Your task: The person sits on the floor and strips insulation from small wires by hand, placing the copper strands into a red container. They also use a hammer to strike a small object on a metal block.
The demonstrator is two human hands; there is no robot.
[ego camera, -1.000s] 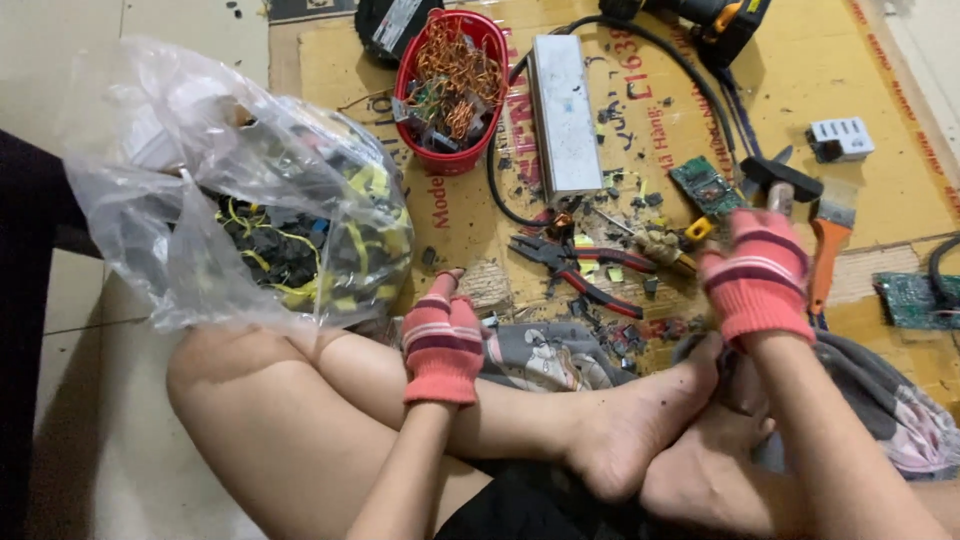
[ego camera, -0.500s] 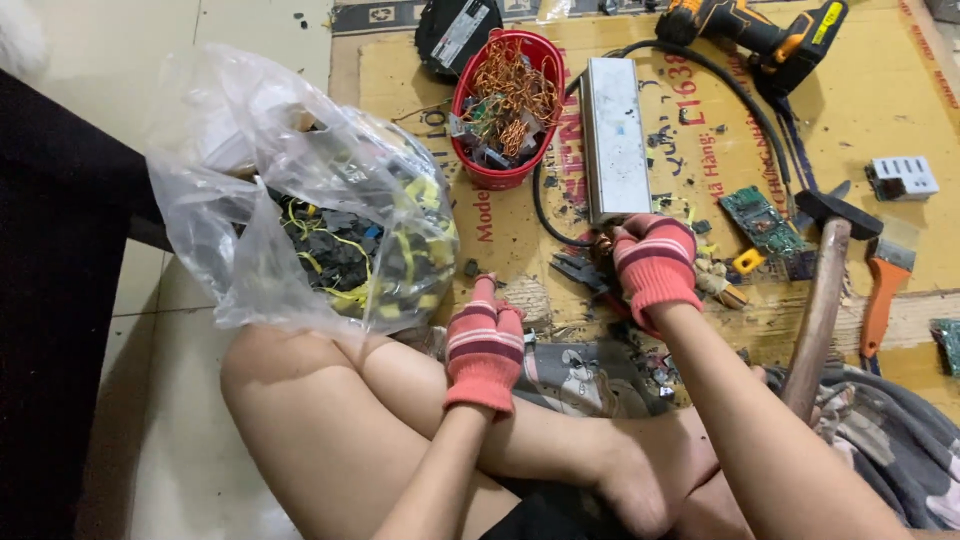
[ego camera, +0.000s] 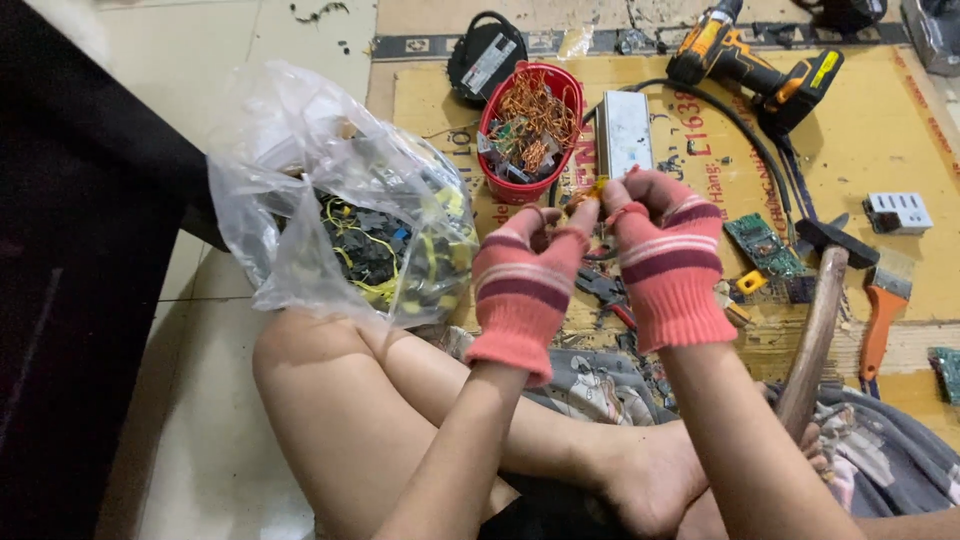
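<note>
Head view: we are pinching a small yellow-and-copper part [ego camera: 588, 193] between our gloved left hand [ego camera: 522, 285] and right hand [ego camera: 668, 255], above the red bowl [ego camera: 500, 185] of copper wire.

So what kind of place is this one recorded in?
Most likely an informal floor workspace for stripping old electronics. On flattened cardboard lie a cordless drill, a hammer and loose circuit boards, with a red basket of copper wire and a plastic bag of parts.
</note>
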